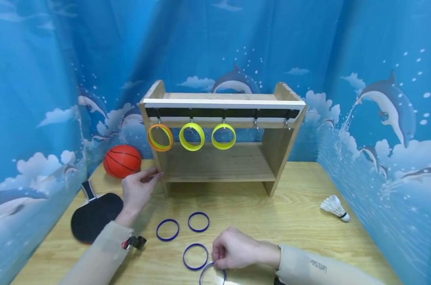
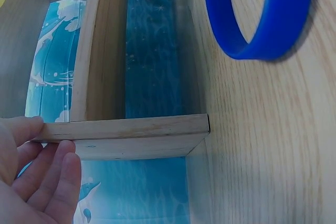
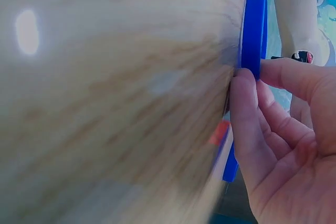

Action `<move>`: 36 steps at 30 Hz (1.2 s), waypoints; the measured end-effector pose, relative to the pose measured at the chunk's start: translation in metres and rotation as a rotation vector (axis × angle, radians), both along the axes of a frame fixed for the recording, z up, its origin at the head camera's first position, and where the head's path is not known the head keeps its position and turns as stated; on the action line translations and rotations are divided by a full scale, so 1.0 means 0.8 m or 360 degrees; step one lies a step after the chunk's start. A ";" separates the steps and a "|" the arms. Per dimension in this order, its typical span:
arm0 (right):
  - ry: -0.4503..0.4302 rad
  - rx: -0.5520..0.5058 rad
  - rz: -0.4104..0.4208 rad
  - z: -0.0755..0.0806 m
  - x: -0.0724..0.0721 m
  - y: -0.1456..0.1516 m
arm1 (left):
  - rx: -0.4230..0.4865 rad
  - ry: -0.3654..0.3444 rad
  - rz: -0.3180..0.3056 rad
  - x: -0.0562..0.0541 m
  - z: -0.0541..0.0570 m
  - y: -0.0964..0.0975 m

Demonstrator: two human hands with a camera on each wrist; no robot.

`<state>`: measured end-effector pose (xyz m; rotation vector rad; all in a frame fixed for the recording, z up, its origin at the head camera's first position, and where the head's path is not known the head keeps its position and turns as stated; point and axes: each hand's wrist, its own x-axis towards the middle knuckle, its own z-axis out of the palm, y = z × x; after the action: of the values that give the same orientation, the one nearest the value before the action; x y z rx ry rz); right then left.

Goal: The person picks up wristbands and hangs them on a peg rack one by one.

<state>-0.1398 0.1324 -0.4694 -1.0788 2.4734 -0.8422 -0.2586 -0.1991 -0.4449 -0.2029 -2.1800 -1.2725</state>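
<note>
A small wooden rack (image 1: pixel 215 160) stands at the back, and my left hand (image 1: pixel 138 192) pinches the front edge of its left side panel (image 2: pixel 126 129) between thumb and fingers. My right hand (image 1: pixel 236 249) pinches a thin blue wristband (image 3: pixel 253 30) near the table's front, its thumb and fingertip on the band's edge. Beside it lies a second blue wristband (image 1: pixel 195 269); two more, a left one (image 1: pixel 167 240) and a right one (image 1: pixel 199 231), lie farther back. From hooks on the rack hang an orange-and-yellow ring (image 1: pixel 160 149) and two yellow rings, one central-left (image 1: pixel 192 149), one central (image 1: pixel 223 147).
Two bare hooks (image 1: pixel 256 123) are at the rack's right. An orange basketball (image 1: pixel 122 161) and a black table tennis paddle (image 1: pixel 95 217) lie on the left of the wooden table (image 1: pixel 300 221). A shuttlecock (image 1: pixel 334 207) lies on the right. Blue dolphin-print curtains (image 1: pixel 208 39) surround the table.
</note>
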 end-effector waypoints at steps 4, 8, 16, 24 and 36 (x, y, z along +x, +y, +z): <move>-0.0046 -0.0020 -0.0019 0.003 0.001 0.002 | 0.0005 -0.0007 0.0005 0.000 0.000 0.000; -0.0135 -0.0043 -0.0055 0.007 0.002 0.003 | 0.0007 -0.0010 -0.0005 -0.001 0.000 0.000; -0.0190 -0.0060 -0.0089 0.010 0.003 0.007 | 0.0010 -0.0010 -0.0011 -0.002 -0.001 -0.001; -0.0258 -0.0169 -0.0080 0.020 0.005 0.016 | 0.0012 -0.0005 -0.0002 -0.001 -0.002 -0.001; -0.0096 -0.0611 -0.0233 0.087 -0.019 0.046 | 0.0011 -0.0016 0.0008 -0.003 -0.004 -0.001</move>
<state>-0.1546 0.1694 -0.3996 -0.9749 2.4206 -1.4167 -0.2608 -0.2001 -0.4478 -0.1887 -2.1829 -1.2810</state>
